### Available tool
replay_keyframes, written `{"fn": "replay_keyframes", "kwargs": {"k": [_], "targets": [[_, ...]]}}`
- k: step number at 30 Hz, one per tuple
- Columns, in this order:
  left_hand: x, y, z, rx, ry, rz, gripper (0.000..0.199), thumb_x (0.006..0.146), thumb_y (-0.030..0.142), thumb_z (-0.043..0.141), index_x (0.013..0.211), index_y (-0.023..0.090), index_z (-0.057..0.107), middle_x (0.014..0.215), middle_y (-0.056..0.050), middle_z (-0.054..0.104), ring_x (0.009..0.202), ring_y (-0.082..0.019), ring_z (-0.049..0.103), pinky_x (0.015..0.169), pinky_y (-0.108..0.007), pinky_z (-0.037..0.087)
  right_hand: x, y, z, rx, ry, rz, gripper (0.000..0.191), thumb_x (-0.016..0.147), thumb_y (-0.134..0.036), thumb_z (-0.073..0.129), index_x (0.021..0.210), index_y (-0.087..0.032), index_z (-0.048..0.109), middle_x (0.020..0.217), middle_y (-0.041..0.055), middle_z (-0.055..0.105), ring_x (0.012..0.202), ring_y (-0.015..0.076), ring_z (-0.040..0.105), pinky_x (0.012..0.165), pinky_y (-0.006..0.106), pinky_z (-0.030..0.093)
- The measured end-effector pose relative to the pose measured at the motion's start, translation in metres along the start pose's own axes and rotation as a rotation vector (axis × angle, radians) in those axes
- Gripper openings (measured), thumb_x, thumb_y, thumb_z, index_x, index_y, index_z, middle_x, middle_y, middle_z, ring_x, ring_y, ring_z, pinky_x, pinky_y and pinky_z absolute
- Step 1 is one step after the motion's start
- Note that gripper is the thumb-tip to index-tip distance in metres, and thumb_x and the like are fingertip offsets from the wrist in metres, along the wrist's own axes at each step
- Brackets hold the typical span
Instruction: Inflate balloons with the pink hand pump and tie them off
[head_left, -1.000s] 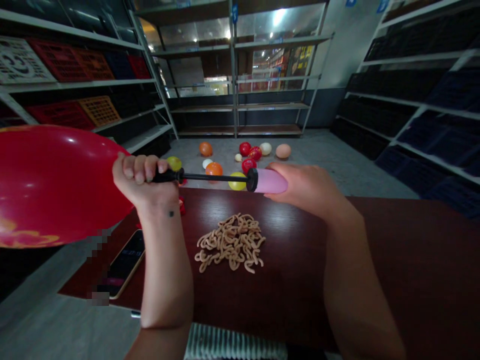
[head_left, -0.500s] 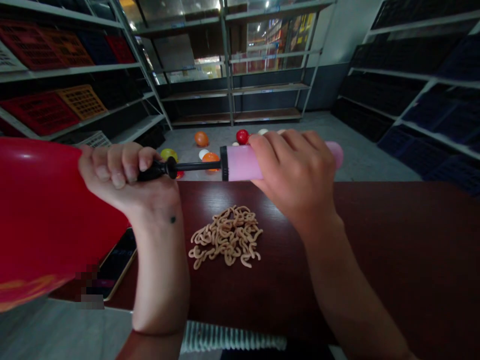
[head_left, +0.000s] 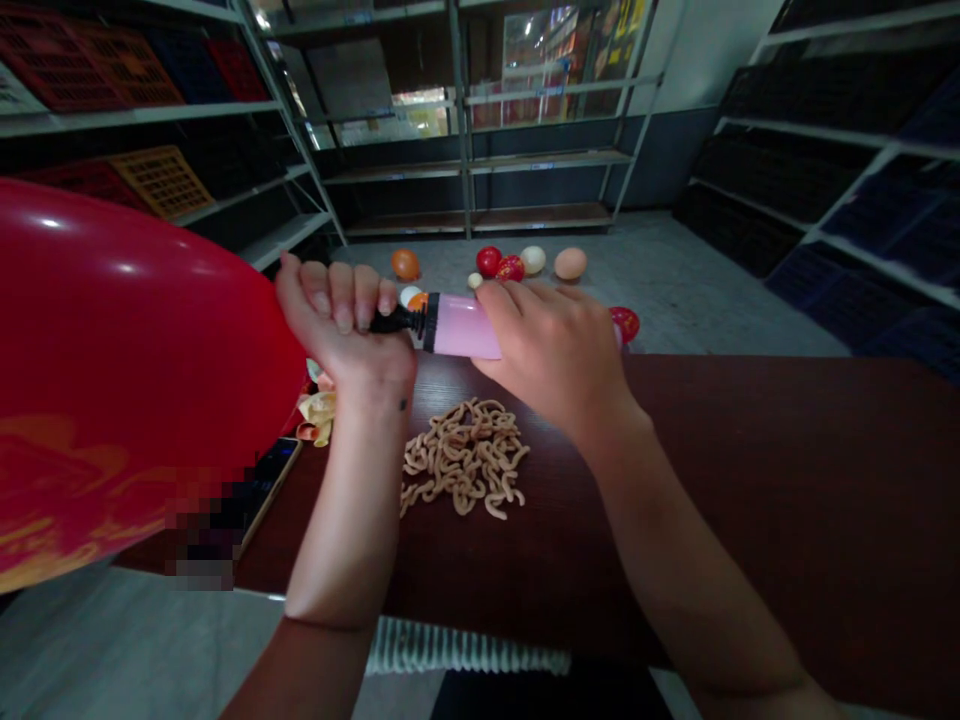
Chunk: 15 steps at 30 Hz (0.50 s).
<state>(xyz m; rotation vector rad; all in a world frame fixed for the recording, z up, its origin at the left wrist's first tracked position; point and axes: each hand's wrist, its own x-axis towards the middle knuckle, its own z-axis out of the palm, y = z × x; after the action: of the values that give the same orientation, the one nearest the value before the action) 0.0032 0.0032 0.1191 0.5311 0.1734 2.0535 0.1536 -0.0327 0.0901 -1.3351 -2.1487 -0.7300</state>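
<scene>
My left hand is closed around the black nozzle end of a balloon pump, with the neck of a large red balloon gathered in the same grip. The balloon is inflated, bears a yellow print and fills the left side. Around the pink barrel of the balloon pump my right hand is wrapped. The two hands are close together, and hardly any of the black rod shows between them. Below the pump, a pile of tan, curly, worm-like pieces lies on the dark brown table.
A phone lies partly behind the balloon, near some limp balloons. Beyond the table, several inflated balloons rest on the floor, among them an orange balloon and a peach balloon. Shelves with crates line the sides.
My left hand has moved right with the balloon, pushing the pump's black rod into the barrel. The balloon looks larger. My right hand has shifted slightly left, and the view has shifted.
</scene>
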Motion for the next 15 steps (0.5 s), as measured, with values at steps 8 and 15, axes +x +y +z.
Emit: {"fn": "replay_keyframes", "kwargs": {"k": [8,15], "targets": [[0.034,-0.026,-0.042,0.051,0.135,-0.066,0.049,0.099,0.025,0.046,0.059,0.020,0.018,0.044,0.008,0.017,0.035,-0.008,0.019,0.041,-0.023,0.024,-0.002,0.017,0.021,0.051,-0.151,0.048,0.020,0.088,-0.034,0.060,0.104,-0.022,0.064,0.090,0.0076,0.074,0.071,0.0214,0.066,0.059,0.032,0.037],[0.053,-0.002,-0.053,-0.005,0.264,-0.070,0.045,0.095,0.018,0.045,0.059,0.020,0.018,0.044,0.008,0.017,0.034,-0.007,0.020,0.042,-0.023,0.025,-0.014,0.060,0.026,0.117,-0.111,-0.086,0.021,0.080,-0.037,0.073,0.098,-0.027,0.067,0.075,0.0023,0.072,0.057,0.0187,0.063,0.049,0.030,0.032]]}}
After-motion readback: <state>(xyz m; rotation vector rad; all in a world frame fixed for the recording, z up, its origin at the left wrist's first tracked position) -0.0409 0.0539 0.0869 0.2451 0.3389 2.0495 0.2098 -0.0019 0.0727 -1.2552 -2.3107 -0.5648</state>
